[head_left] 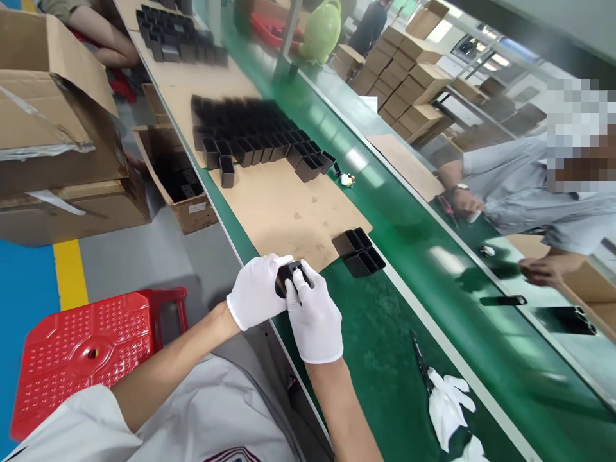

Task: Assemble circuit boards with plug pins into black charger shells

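Note:
Both my hands wear white gloves and meet over the near edge of the bench. My left hand (257, 290) is wrapped round the side of a small black box (287, 273). From the other side my right hand (314, 314) closes on the same box, its fingers over the top; they partly hide it. A brown cardboard sheet (293, 205) lies just beyond my hands. On its right corner stands a small cluster of black open-topped boxes (359, 253). Many more black boxes (250, 131) stand in tight rows farther along the sheet.
A green conveyor belt (399, 212) runs along the right. White gloves (447, 407) and a dark slim tool (421, 359) lie at lower right. A red stool (91, 353) and cardboard cartons (62, 173) stand left. Across the belt a co-worker's hands (466, 202) are busy.

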`<state>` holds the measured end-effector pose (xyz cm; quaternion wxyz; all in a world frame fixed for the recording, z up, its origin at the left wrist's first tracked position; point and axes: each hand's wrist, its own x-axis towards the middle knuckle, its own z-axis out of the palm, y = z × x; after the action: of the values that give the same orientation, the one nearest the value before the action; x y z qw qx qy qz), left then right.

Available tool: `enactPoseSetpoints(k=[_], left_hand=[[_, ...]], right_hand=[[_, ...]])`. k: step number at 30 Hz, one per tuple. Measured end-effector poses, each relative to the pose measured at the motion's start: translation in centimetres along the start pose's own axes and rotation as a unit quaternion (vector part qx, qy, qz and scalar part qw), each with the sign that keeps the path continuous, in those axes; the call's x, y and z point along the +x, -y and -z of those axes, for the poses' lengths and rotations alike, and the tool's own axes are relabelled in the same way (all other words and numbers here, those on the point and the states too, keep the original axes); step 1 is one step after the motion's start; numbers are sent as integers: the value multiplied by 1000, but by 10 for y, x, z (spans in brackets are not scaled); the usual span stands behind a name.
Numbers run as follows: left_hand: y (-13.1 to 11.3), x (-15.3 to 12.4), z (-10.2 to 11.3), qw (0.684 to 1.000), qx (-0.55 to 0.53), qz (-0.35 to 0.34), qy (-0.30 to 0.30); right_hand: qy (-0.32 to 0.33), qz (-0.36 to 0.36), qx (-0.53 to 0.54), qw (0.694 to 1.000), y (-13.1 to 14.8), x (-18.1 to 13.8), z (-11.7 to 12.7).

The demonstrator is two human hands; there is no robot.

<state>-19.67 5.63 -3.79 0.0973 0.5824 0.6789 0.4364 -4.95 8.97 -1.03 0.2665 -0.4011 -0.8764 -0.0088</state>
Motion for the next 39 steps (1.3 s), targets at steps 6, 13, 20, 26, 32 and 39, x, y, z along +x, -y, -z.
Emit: enactPoseSetpoints(k=[6, 13, 20, 26, 32, 39], left_hand=[[7, 2, 6, 999, -18, -19, 20], [16, -3, 10, 996, -73, -43, 14], [24, -4, 0, 994, -98, -26, -32], [23, -4, -6, 995, -89, -13, -41], [21, -2, -8, 997, -55, -15, -46], [20, -1, -10, 999, -25, -8, -45]], right_hand=[[3, 17, 13, 1000, -9, 1, -8], [-57, 9, 40, 998, -21, 22, 6], [-102, -33, 58, 993, -30, 39, 0], [-50, -61, 90, 993, -27, 28, -32], [-81, -94, 160, 979, -26, 39, -21], [-64, -95, 206, 972, -27, 38, -21]])
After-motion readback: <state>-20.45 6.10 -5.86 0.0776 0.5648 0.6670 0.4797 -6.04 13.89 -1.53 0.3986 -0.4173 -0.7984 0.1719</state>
